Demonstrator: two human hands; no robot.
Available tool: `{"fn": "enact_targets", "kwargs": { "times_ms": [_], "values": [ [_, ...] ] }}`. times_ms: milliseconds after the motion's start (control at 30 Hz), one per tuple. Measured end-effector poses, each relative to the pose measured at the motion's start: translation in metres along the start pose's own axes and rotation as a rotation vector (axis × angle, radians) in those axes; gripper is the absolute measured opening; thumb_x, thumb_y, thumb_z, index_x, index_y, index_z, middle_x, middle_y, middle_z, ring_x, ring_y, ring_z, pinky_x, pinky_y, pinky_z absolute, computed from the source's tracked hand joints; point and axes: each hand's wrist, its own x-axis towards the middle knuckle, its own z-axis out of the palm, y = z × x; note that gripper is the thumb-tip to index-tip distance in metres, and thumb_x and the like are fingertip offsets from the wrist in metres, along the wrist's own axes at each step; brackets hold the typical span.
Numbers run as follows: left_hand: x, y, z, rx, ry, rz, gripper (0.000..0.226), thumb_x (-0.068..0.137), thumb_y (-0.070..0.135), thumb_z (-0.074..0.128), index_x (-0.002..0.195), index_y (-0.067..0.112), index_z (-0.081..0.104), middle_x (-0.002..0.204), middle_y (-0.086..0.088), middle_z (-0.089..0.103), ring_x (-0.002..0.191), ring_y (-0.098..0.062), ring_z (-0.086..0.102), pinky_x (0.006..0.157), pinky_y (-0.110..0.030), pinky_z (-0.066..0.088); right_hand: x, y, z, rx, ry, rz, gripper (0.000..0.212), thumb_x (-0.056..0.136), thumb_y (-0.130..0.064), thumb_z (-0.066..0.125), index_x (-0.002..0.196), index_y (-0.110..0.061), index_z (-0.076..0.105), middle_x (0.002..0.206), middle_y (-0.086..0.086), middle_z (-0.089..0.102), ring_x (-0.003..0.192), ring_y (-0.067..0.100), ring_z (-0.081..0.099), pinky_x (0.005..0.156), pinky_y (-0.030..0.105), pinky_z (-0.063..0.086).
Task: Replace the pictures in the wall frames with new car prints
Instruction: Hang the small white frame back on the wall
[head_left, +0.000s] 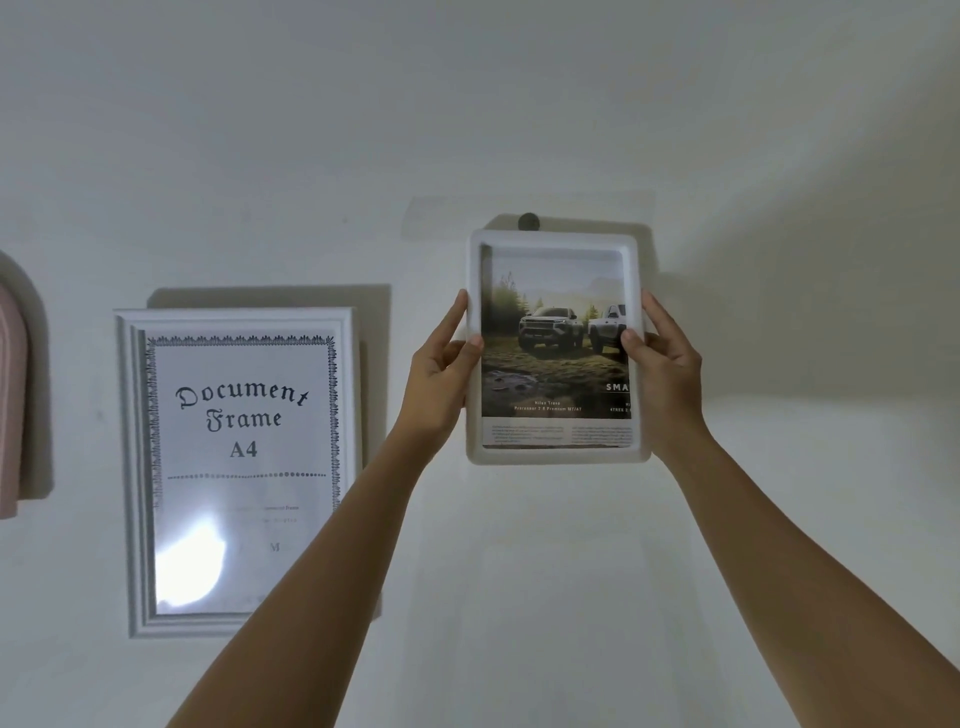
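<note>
Pinching the long side edges of the small white frame (555, 347) with its car print (553, 343), the left hand (444, 371) and right hand (662, 364) hold it upright at picture centre, its top edge just under the dark wall hook (529, 222).

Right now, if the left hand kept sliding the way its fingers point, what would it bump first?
Probably nothing soon. The left hand points up along the white frame edge it holds, toward bare wall. Depth is unclear.
</note>
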Motion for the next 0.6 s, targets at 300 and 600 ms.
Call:
{"fn": "enact_targets", "kwargs": {
  "times_ms": [300,600],
  "values": [
    [-0.006,-0.002,-0.015,-0.082,0.093,-0.002,0.049,0.097,0.012,0.043,0.143,0.023,0.031,0.092,-0.005,0.065,0.078,-0.006,0.068,0.064,-0.023,0.057,0.002,0.001,0.018,-0.049,-0.072,-0.011,0.046,0.093,-0.010,0.051,0.136,-0.025,0.046,0.118,0.007,0.062,0.095,0.016,0.063,0.078,0.030,0.057],
    [-0.003,0.001,-0.012,-0.049,0.063,-0.039,0.049,0.097,0.013,0.044,0.143,0.026,0.031,0.091,-0.004,0.065,0.080,-0.010,0.065,0.068,-0.027,0.058,0.003,0.004,0.013,-0.066,-0.051,-0.041,0.046,0.093,-0.009,0.051,0.135,-0.027,0.046,0.119,0.006,0.060,0.096,0.016,0.061,0.074,0.025,0.057]
  ]
}}
